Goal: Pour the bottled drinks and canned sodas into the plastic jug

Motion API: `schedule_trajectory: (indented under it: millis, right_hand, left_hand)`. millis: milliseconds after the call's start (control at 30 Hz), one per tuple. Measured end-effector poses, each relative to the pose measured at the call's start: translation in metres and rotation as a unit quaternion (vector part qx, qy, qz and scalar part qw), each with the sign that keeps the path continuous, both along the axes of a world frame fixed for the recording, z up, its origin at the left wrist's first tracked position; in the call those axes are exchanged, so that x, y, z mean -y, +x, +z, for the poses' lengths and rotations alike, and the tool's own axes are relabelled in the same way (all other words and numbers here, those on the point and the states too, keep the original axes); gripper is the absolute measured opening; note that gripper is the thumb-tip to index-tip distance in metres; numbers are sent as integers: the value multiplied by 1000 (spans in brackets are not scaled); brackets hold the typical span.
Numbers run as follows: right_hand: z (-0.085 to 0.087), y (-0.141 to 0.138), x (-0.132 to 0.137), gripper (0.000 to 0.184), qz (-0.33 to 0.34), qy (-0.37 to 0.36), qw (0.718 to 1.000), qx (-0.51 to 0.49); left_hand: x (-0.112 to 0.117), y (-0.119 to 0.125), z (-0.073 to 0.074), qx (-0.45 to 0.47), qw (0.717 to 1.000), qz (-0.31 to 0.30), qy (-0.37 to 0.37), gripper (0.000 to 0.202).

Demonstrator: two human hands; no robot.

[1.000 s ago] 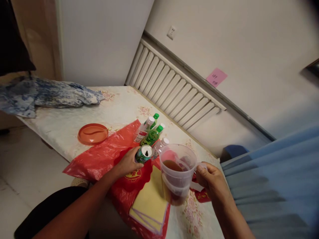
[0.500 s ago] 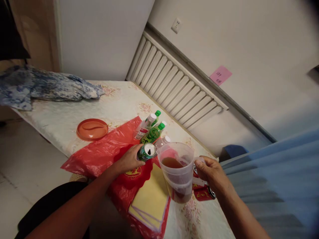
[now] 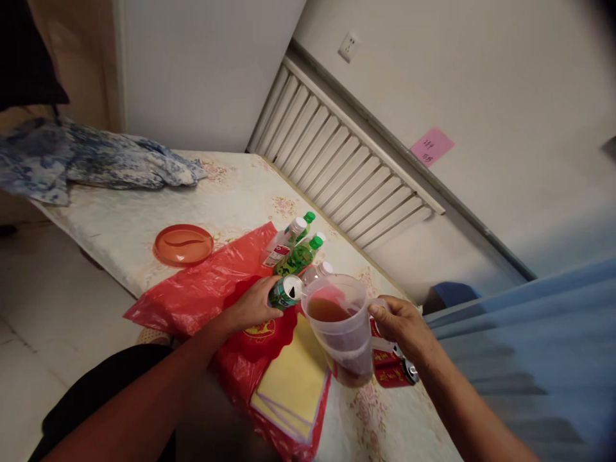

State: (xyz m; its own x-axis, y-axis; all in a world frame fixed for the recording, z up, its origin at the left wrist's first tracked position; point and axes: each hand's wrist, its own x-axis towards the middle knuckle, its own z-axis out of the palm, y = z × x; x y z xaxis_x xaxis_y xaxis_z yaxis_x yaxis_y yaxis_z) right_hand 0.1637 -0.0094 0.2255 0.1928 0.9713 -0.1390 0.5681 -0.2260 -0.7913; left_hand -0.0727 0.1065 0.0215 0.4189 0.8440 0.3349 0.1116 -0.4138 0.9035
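My left hand [image 3: 253, 307] is wrapped round a green drink can [image 3: 285, 292] with an open top, standing on a red plastic bag [image 3: 202, 292]. By its handle, my right hand [image 3: 402, 324] holds a clear plastic pitcher [image 3: 341, 330] with brown liquid in it, tilted toward the can. The pitcher's spout sits right at the can's rim. Behind the can lie several small bottles [image 3: 296, 247] with green and white caps.
A floral-covered table [image 3: 144, 221] carries an orange lid [image 3: 183, 244], a blue patterned cloth [image 3: 91, 163] at the far left and a yellow pad stack [image 3: 291, 385] near the front edge. A radiator [image 3: 346, 176] runs along the wall. Blue fabric [image 3: 529, 359] hangs at right.
My right hand has brought the pitcher leftward and tipped it further toward the can. My left hand keeps its grip on the can, which leans a little more.
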Motion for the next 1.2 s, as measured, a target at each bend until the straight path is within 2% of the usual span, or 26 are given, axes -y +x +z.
schedule_trajectory:
  millis: [233,667,1200]
  right_hand:
    - [2,-8,-5,55,19,-8,999,26]
    - [9,-17,-11,56,39,-41,994,95]
    - [12,-19,-13,55,47,-55,990,118]
  left_hand:
    - [2,-3,4,-25,1000,-5,-2,64]
    - [2,-5,1,-35,999,-19,15,64]
    - [1,-4,-2,-53,998,-17,25,67]
